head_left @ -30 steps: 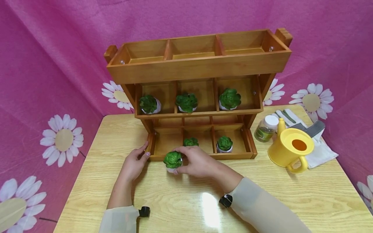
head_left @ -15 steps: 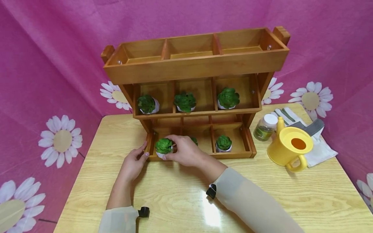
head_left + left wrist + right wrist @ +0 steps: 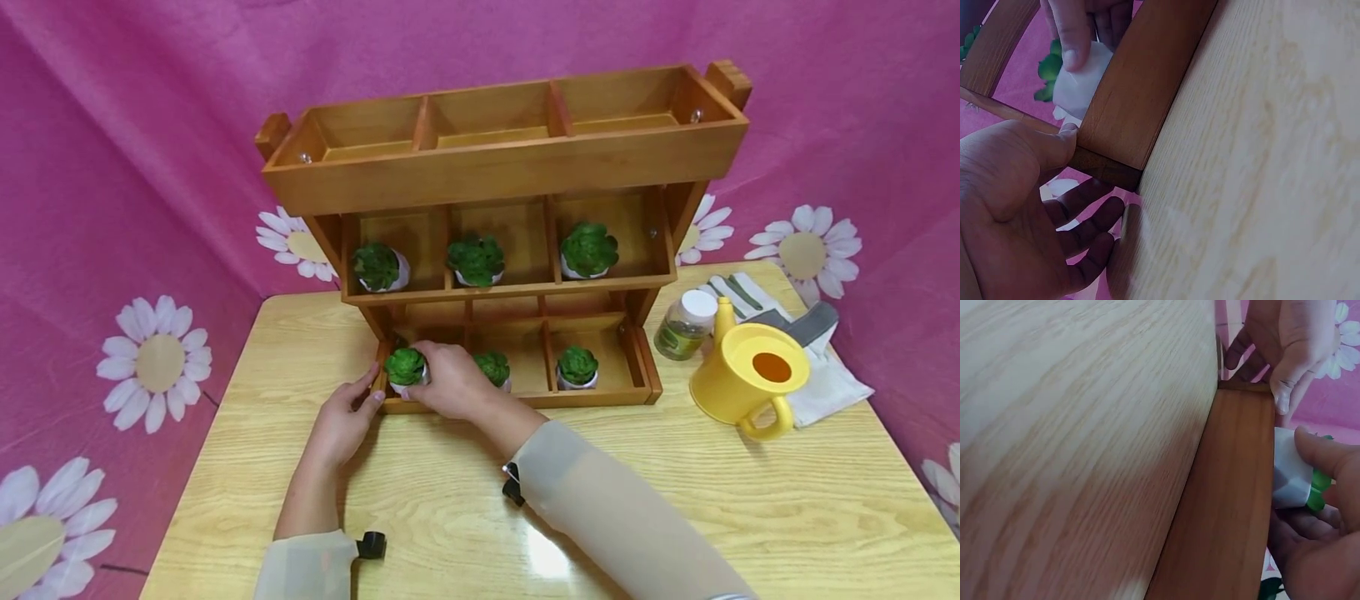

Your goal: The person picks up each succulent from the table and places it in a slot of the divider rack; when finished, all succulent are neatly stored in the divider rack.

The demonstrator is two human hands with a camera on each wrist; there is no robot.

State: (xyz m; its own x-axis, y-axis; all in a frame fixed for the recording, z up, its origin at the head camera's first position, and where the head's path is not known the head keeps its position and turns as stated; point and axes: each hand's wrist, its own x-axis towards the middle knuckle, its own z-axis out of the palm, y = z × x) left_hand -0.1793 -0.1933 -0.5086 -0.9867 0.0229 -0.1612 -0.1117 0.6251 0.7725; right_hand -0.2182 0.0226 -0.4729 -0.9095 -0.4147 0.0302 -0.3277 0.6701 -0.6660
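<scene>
My right hand [image 3: 453, 385] grips a small potted succulent [image 3: 404, 367] with bright green leaves. Its white pot [image 3: 1291, 469] sits between thumb and fingers, just behind the front board, in the bottom tier's left compartment; whether it touches the floor there is hidden. My left hand [image 3: 341, 425] holds the lower left front corner of the wooden plant shelf [image 3: 510, 179], with the thumb [image 3: 1057, 145] against the board's edge. Two more succulents stand in the bottom tier, one in the middle [image 3: 492, 368] partly behind my right hand, one at right [image 3: 577, 367].
The middle tier holds three potted succulents, at left [image 3: 381, 267], centre [image 3: 477, 259] and right [image 3: 589, 249]. The top tier has three bare compartments. Right of the shelf stand a lidded jar [image 3: 686, 325] and a yellow watering can [image 3: 748, 371], with gloves [image 3: 828, 387] lying behind.
My right hand has carried the succulent leftward and back, from in front of the shelf into the bottom left compartment. My left hand has stayed at the shelf's corner.
</scene>
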